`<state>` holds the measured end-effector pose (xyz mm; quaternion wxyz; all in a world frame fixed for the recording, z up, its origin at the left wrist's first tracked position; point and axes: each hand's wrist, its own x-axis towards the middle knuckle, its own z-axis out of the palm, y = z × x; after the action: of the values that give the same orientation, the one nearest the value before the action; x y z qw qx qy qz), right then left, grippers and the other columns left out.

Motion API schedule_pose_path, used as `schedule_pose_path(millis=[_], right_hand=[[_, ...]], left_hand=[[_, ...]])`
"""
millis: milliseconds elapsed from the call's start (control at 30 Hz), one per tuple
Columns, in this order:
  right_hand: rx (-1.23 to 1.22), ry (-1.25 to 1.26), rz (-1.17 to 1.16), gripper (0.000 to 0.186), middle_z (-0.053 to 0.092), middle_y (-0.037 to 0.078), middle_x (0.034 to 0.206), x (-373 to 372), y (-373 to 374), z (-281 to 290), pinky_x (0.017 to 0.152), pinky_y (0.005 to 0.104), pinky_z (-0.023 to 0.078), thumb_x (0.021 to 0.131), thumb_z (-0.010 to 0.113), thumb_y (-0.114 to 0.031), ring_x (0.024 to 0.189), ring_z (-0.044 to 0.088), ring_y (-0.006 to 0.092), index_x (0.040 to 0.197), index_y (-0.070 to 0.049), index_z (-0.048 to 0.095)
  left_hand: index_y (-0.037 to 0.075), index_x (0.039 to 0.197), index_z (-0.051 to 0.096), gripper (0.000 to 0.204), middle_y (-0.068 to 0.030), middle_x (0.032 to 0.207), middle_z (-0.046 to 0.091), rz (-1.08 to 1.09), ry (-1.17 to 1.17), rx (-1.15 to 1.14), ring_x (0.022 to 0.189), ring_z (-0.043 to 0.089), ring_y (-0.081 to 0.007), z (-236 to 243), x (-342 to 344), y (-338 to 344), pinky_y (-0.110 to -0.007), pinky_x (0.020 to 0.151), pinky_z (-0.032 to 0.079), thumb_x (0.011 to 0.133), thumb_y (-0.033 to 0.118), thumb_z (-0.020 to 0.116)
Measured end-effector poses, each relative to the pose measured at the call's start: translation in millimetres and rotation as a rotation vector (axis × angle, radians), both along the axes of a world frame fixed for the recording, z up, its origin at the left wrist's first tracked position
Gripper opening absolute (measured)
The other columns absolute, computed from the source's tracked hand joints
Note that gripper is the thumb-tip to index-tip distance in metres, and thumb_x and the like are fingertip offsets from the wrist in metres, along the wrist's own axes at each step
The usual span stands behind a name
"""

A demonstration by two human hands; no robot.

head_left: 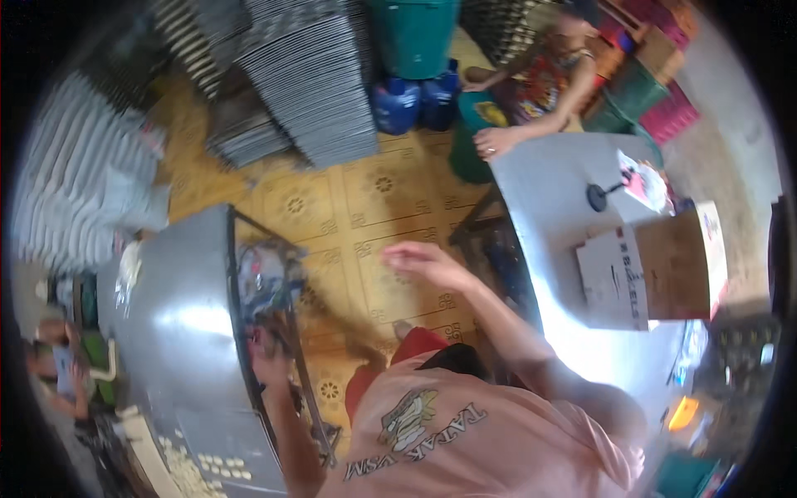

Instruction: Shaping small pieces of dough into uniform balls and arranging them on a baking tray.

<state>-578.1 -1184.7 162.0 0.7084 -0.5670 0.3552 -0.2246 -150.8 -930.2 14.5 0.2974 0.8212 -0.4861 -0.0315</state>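
Observation:
My right hand (pixel 427 264) is held out over the tiled floor between two metal tables, its fingers stretched toward the left with nothing in them. Down at the left, my left hand (pixel 271 358) hangs beside the edge of the left metal table (pixel 178 332). It is blurred and dim, so whether it holds anything cannot be made out. Close to it, under that table, are some plastic-wrapped items (pixel 264 278) on the frame. Small pale dough pieces (pixel 224 466) lie in rows on a tray at the table's near end.
The right metal table (pixel 540 191) carries an open cardboard box (pixel 677 266) and a white plastic bag (pixel 652 187). Another person's hand (pixel 496 143) rests on its far corner. Stacked metal trays (pixel 311 83), blue jugs (pixel 396 108) and a green bin (pixel 415 37) stand ahead.

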Motion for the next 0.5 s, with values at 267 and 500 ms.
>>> schedule_pose_path(millis=[267, 500], right_hand=[[0.461, -1.260, 0.720, 0.048, 0.070, 0.018, 0.126, 134.5, 121.1, 169.6, 0.092, 0.0340, 0.059, 0.104, 0.065, -0.024, 0.106, 0.068, 0.0186, 0.139, 0.008, 0.060], [0.926, -1.377, 1.182, 0.049, 0.070, 0.016, 0.098, 184.9, 311.9, 292.3, 0.067, 0.0323, 0.054, 0.085, 0.071, -0.006, 0.083, 0.067, 0.0202, 0.129, 0.012, 0.063]], left_hand=[[-0.005, 0.113, 0.072, 0.037, -0.0208, 0.109, 0.076, 0.495, 0.492, -0.260, 0.098, 0.073, -0.0339, 19.1, -95.7, 146.5, -0.044, 0.087, 0.057, 0.089, 0.022, 0.080], [-0.004, 0.112, 0.072, 0.036, -0.0192, 0.108, 0.075, 0.827, 0.241, -0.518, 0.096, 0.072, -0.0317, 118.2, -88.3, 288.2, -0.042, 0.086, 0.056, 0.089, 0.023, 0.081]])
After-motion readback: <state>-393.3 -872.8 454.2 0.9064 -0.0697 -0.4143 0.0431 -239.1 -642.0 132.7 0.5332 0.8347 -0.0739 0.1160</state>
